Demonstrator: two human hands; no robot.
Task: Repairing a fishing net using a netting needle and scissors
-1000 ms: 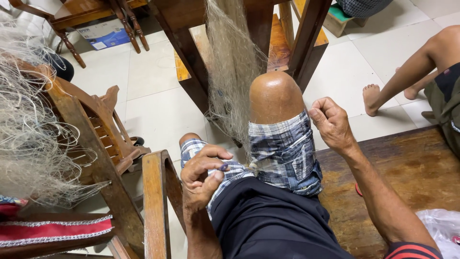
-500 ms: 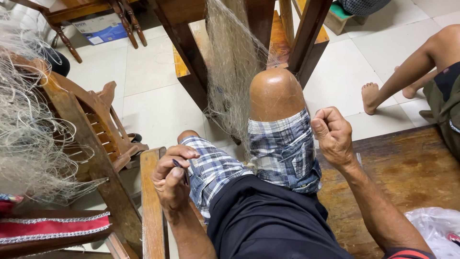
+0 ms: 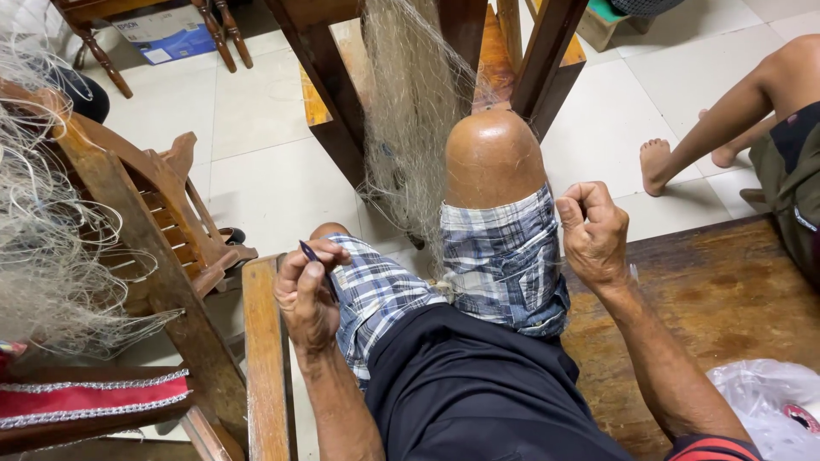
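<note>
I sit on a wooden bench with my legs in plaid shorts (image 3: pixel 500 256), right knee raised. A pale fishing net (image 3: pixel 414 111) hangs from the wooden furniture ahead and gathers between my thighs. My left hand (image 3: pixel 307 294) is out to the left of my thigh, above a wooden rail (image 3: pixel 260 341), pinching a thin dark pointed tool (image 3: pixel 307 250). My right hand (image 3: pixel 594 230) is a closed fist beside my right knee; any line in it is too thin to see.
A wooden chair (image 3: pixel 162 230) draped with a tangle of net (image 3: pixel 47 256) stands at the left. Another person's bare leg and foot (image 3: pixel 683 149) rest on the tiled floor at the right. A white plastic bag (image 3: pixel 769 405) lies on the bench.
My left hand has moved from my lap out to the left, lifting the dark tool. My right fist has shifted slightly toward the knee.
</note>
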